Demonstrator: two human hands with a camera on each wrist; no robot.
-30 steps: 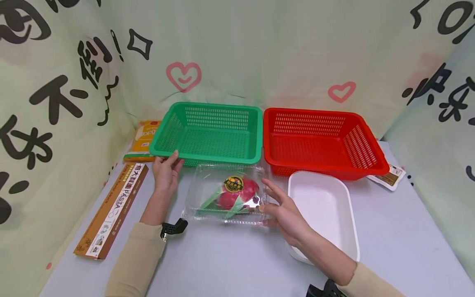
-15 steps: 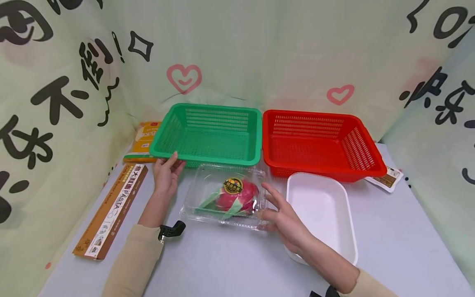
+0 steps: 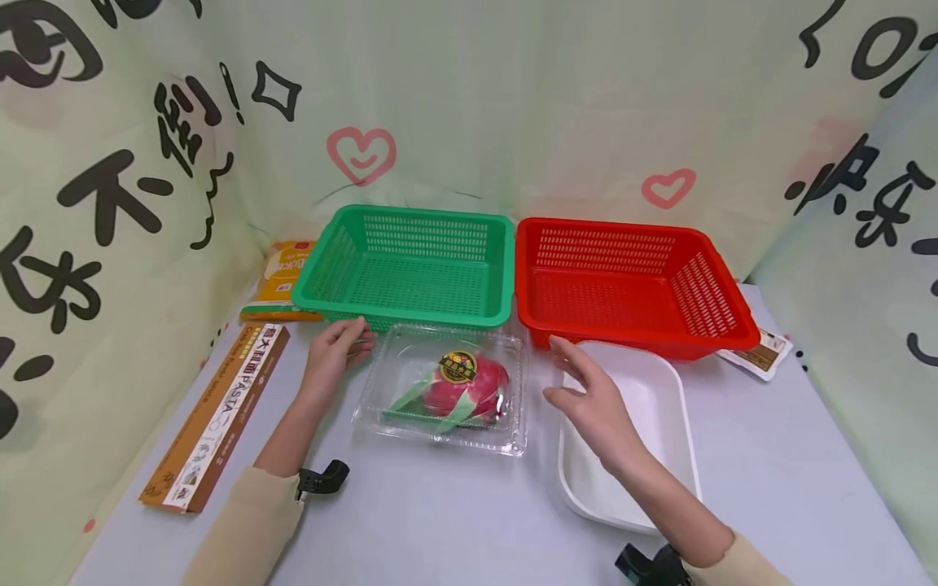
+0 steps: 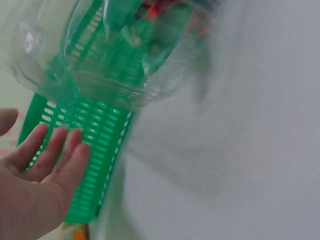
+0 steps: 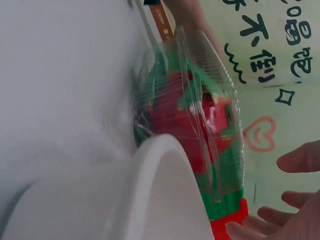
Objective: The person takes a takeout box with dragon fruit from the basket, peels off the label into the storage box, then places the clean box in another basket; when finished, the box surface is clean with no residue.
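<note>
A clear plastic box [image 3: 406, 366] with a round black-and-yellow sticker lies on the table between my hands. Inside it is a dragon fruit [image 3: 479, 387], red with green leaf tips. My left hand [image 3: 333, 358] hovers left of the box, below the front rim of the green basket [image 3: 418, 317]; its fingers are relaxed and hold nothing in the left wrist view. Over the white tray [image 3: 659, 399] is my right hand [image 3: 593, 407], thumb and fingers apart, with nothing in it. In the right wrist view the tray's rim [image 5: 160, 145] stands in front of the box.
The red basket [image 3: 637, 346] stands right of the green one at the back. A pasta box [image 3: 220, 415] lies along the table's left side, a yellow packet [image 3: 286, 273] behind it. Part of a small brown-and-white sachet [image 3: 762, 354] shows beside the red basket.
My right hand has come off the box's right side and moved right over the white tray. My left hand has drawn back slightly from the green basket's rim. The box lies about where it was.
</note>
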